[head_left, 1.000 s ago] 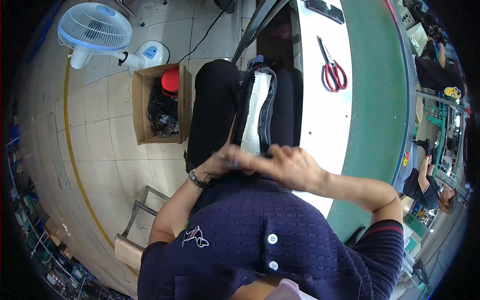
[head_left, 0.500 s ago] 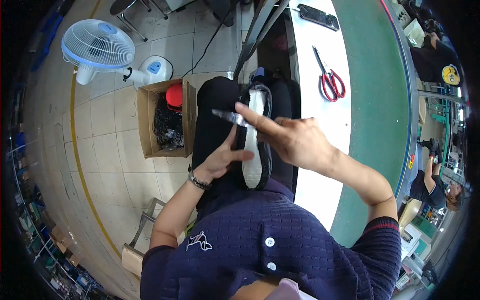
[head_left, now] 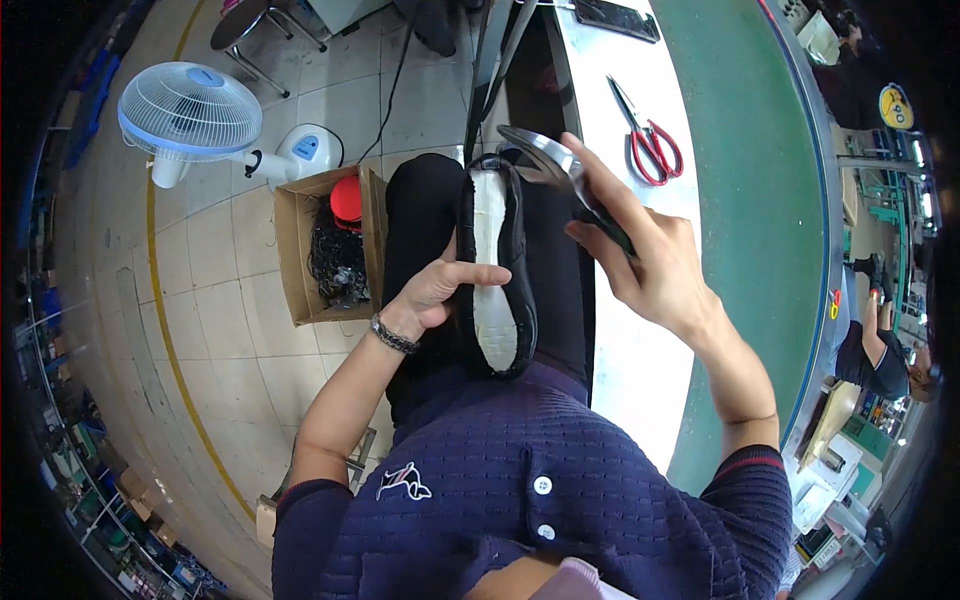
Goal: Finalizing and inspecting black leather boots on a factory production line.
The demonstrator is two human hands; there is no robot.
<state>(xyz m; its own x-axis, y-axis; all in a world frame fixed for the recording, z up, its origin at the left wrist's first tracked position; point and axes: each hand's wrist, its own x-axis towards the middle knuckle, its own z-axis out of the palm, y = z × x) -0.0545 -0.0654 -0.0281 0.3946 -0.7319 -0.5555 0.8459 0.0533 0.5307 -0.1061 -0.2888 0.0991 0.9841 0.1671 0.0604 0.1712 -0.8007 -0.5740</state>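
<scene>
A black shoe upper (head_left: 517, 300) lies over my lap with its sole-less underside up, showing a long white bottom (head_left: 492, 225). My left hand (head_left: 437, 288) grips it from the left side, thumb stretched across the white bottom and the other fingers mostly hidden beneath. My right hand (head_left: 650, 250) is closed round a metal hand tool with a curved, shiny head (head_left: 545, 152), held over the far right end of the shoe upper. The tool's head is smeared by motion, so I cannot tell whether it touches the upper.
Red-handled scissors (head_left: 652, 150) and a black phone (head_left: 615, 18) lie on the white bench top (head_left: 640, 330) to my right, beside a green surface (head_left: 735, 200). At left stand an open cardboard box (head_left: 290, 250) with black scraps and a red lid, and a fan (head_left: 190, 115).
My right hand has drawn back to the right, swinging the tool from across the upper to its far right end. The upper has tilted slightly, and my left thumb now lies flatter across it.
</scene>
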